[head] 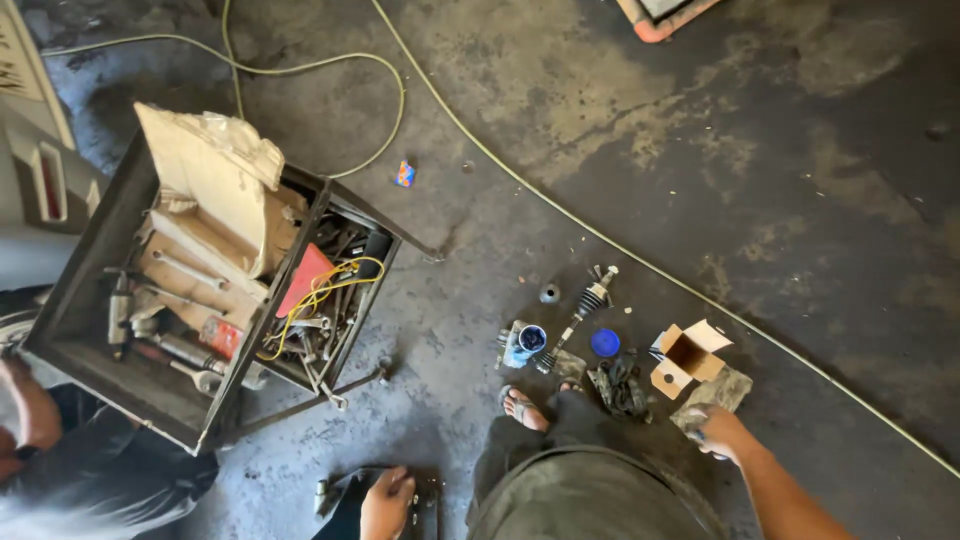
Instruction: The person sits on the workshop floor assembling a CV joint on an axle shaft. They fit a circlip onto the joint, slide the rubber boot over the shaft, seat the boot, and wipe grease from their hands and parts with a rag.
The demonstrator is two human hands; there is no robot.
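Note:
My right hand (712, 432), smeared with dark grease, hangs low with its fingers curled at the edge of a grey mat (722, 390); whether it grips anything I cannot tell. My left hand (388, 500) lies at the bottom edge, fingers bent over a dark metal part (338, 492). In front of my sandalled foot (524, 408) lie a short axle shaft with a ribbed rubber boot (587, 303), a blue-and-white tub (526, 344), a blue lid (605, 343), a dark rag (620, 387) and a small open cardboard box (688, 357).
A big open metal toolbox (95, 260) full of wrenches, cardboard and yellow wire stands at the left. Another person's dark sleeve (110, 480) shows at the lower left. A yellowish hose (640, 262) crosses the stained concrete floor. A small blue wrapper (404, 174) lies near it.

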